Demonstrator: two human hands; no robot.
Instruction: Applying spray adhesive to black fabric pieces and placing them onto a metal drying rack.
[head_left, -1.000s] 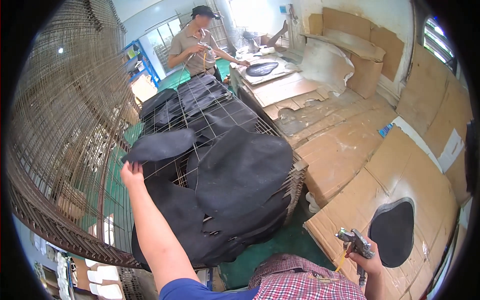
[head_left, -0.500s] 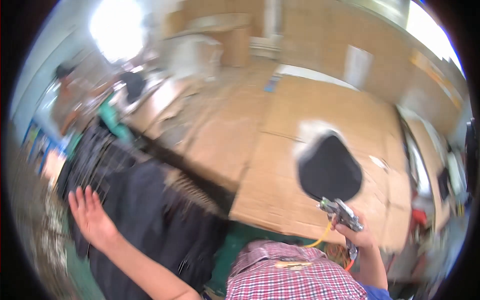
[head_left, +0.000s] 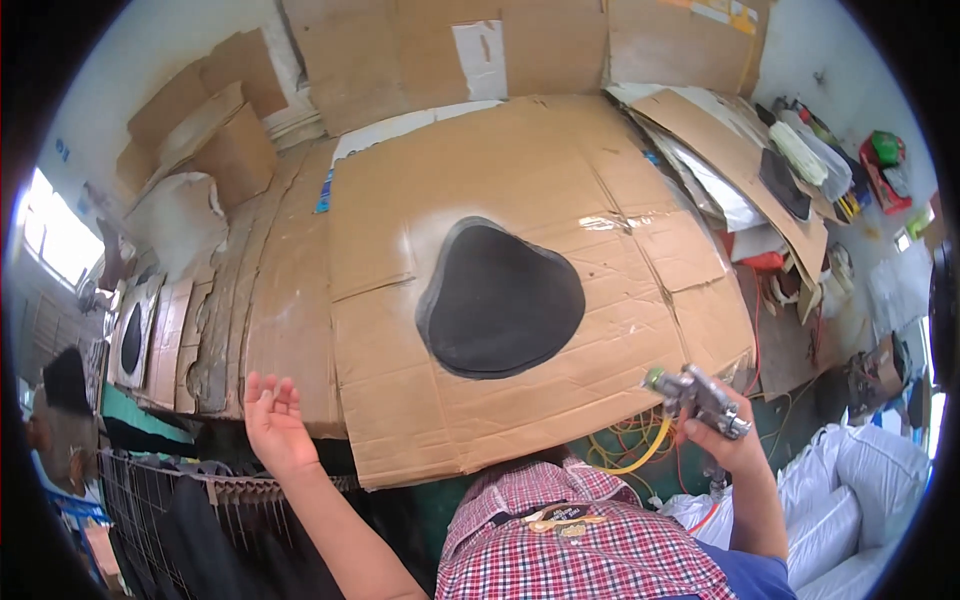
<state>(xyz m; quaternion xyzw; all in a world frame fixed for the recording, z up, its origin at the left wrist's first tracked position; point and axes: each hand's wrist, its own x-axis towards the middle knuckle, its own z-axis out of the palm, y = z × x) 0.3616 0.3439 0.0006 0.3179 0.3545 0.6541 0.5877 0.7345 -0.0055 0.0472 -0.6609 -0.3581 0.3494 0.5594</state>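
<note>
– Black rounded piece (head_left: 510,305), flat on the big cardboard sheet (head_left: 390,240) that covers the desk, roughly mid-sheet. Got a greyish rim down its left side and a pale misty patch on the cardboard right next to it. What are the hands doing though?

– Right hand (head_left: 725,435) is wrapped round a metal spray gun (head_left: 705,402), near the sheet's front right corner, well apart from the black piece. Yellow hose (head_left: 650,455) curves down from the gun.

– And the left?

– Left hand (head_left: 278,428) is bare, nothing in it, palm up-ish with the fingers loosely bent and a bit apart. It's just left of the sheet; can't tell how high it is over the desk edge.

– What's around it?

– Wire rack (head_left: 135,515) below, dark pieces (head_left: 205,540) lying on it. Over on the right, white sacks (head_left: 850,500) down by the gun arm.
</note>
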